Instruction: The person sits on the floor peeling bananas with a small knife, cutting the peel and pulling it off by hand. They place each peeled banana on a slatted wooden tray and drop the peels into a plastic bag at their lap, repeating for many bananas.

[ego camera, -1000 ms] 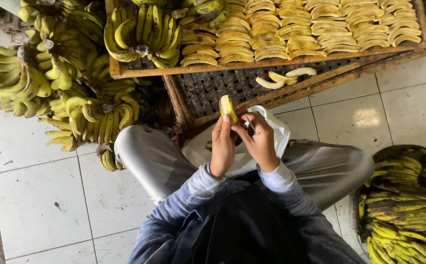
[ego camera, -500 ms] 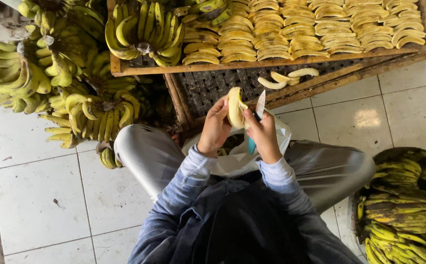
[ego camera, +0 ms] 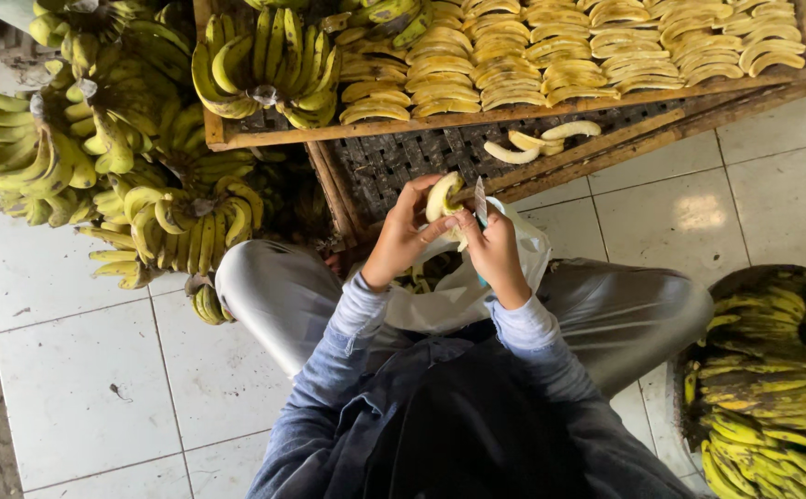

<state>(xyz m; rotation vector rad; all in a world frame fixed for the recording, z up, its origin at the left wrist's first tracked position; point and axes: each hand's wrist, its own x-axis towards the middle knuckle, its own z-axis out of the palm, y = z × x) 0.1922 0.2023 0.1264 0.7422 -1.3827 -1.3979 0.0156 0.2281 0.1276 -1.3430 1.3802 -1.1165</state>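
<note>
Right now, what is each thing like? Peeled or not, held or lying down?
Banana: partly peeled, held up in the left hand.
Knife: in the right hand, blade up beside the banana.
White plastic bag: open on the lap.
Peeled bananas: three lying loose on the dark mesh.
Rows of peeled bananas: laid on the wooden tray.
Banana bunches: unpeeled, piled.

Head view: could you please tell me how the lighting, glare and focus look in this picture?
Head view: soft, even light; a bright glare patch on the floor tile right of the hands; the basket at lower right lies in shadow. The left hand, right hand, banana and knife are fairly sharp; the dark clothing at the bottom edge is soft.
</note>
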